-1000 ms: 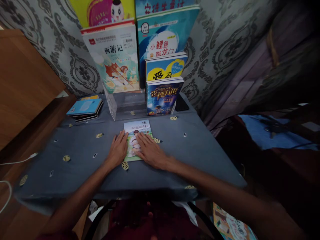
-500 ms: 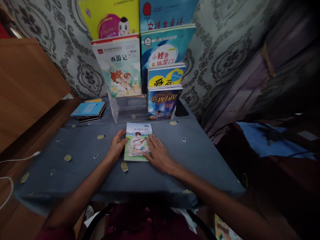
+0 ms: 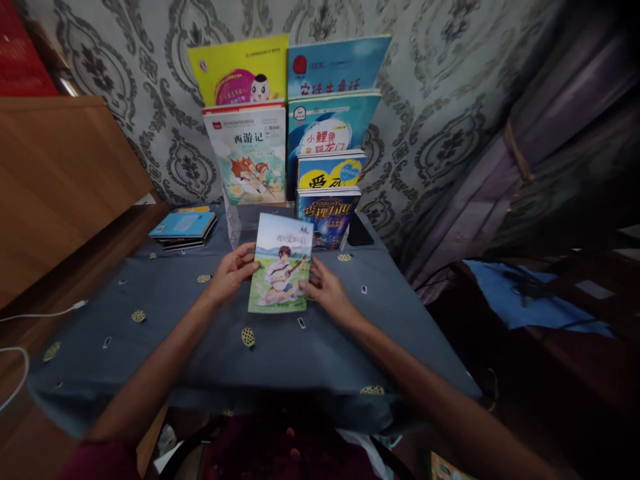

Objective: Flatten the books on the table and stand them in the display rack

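Note:
A thin picture book (image 3: 281,264) with a guitar player on its cover is tilted up off the grey tablecloth (image 3: 165,320), held between both hands. My left hand (image 3: 231,272) grips its left edge, fingers curled on the cover. My right hand (image 3: 326,288) holds the right edge with the thumb on the cover. Behind the book stands a clear acrylic display rack (image 3: 234,223) with several children's books, the dark blue fantasy book (image 3: 327,215) in its lowest right step. The lowest left step shows no book.
A small stack of flat books with a blue one (image 3: 183,226) on top lies at the table's back left. A wooden cabinet (image 3: 60,180) stands left. White cable (image 3: 45,315) trails at the left edge. Dark curtain (image 3: 550,133) and clutter fill the right. A black phone (image 3: 361,235) lies beside the rack.
The book lay flat under both palms a second ago. Both hands moved to its edges and lifted it, tilting its cover towards me and moving it towards the rack.

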`<control>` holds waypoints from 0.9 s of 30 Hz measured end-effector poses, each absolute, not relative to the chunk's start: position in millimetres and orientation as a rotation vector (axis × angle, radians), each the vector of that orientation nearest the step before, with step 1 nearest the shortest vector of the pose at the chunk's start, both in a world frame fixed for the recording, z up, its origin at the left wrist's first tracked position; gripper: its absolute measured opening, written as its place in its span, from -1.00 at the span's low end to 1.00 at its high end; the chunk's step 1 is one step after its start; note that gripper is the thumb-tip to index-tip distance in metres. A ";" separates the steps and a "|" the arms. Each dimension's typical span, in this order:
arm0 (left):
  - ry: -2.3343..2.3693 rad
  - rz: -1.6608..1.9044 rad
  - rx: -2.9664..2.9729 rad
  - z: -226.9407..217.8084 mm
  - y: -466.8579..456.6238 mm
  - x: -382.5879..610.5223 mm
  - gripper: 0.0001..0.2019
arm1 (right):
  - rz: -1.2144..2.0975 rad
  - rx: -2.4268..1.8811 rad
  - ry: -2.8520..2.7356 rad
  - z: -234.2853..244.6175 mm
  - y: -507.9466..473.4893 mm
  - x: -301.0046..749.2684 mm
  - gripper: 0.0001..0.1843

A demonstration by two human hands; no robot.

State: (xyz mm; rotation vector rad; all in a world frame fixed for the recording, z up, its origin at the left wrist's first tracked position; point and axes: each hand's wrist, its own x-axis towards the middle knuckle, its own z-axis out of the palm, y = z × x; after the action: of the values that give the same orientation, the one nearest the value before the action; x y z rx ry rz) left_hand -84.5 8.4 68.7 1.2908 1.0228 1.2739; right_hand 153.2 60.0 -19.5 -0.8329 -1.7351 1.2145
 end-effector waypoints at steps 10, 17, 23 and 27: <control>1.076 0.890 2.326 33.8 -17.2 -115.5 -0.78 | 0.464 -0.647 -2.284 0.7 70.4 182.7 -0.70; 1.239 0.772 2.409 -29.4 -31.3 -117.6 -0.68 | 0.415 -0.681 -2.701 0.6 57.3 174.1 -0.51; 1.345 0.772 2.438 -18.9 -37.1 -109.7 -0.76 | 0.796 -0.551 -2.603 -3.0 48.5 82.4 -0.44; 1.352 0.759 2.412 -18.6 -39.7 -109.2 -0.77 | 0.837 -0.695 -2.636 -12.3 61.6 69.0 -0.15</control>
State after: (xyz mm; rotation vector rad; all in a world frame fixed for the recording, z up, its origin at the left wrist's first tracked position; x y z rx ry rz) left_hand -109.2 -39.7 -18.6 2.4118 1.3520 0.7589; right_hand 69.0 61.6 -12.3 -0.6947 -2.6364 0.8365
